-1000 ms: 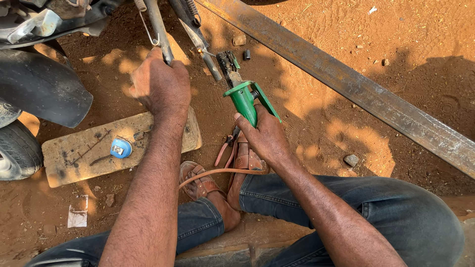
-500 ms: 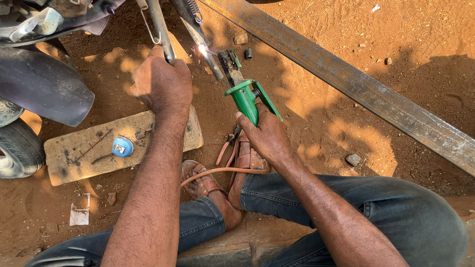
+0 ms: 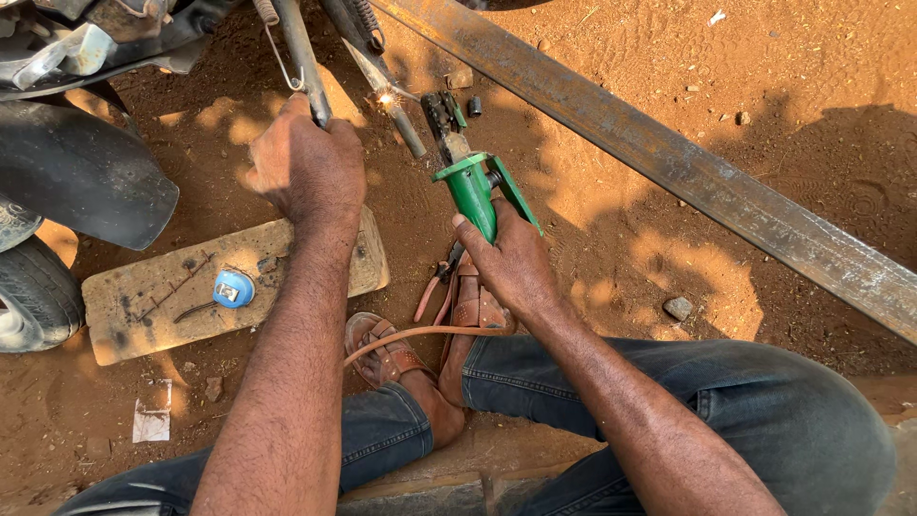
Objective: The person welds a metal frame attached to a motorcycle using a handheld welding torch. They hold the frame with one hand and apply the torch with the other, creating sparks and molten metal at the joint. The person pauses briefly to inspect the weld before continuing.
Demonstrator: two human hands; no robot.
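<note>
While the person sits low at the bottom of the frame, knees in blue jeans (image 3: 764,420) spread and a sandalled foot (image 3: 387,349) on the red dirt, both arms reach up toward the top centre. The right hand (image 3: 511,263) has its fingers wrapped tightly round the green electrode holder (image 3: 473,186), whose orange cable (image 3: 420,334) loops back past the sandals. The left hand (image 3: 306,167) is closed in a fist about a thin metal rod (image 3: 301,57) that runs to the upper edge. Just beyond the holder, a small bright spark (image 3: 387,97) shows where the welding electrode (image 3: 406,129) meets a dark metal bar (image 3: 358,48) near the top. As I judge it, the bare left hand sits near the arc, so spatter or heat creeping along the rod could burn it; a slip of either grip could break the arc or stick the electrode. Sparks could also fall on the open sandals. At left lies a worn wooden block (image 3: 143,306) bearing a small blue tape measure (image 3: 232,288), and red-handled pliers (image 3: 430,291) lie under the right wrist. A tyre (image 3: 33,291) and black mudguard (image 3: 81,172) crowd the left edge, and a long rusty steel bar (image 3: 669,162) crosses diagonally at the upper right.
</note>
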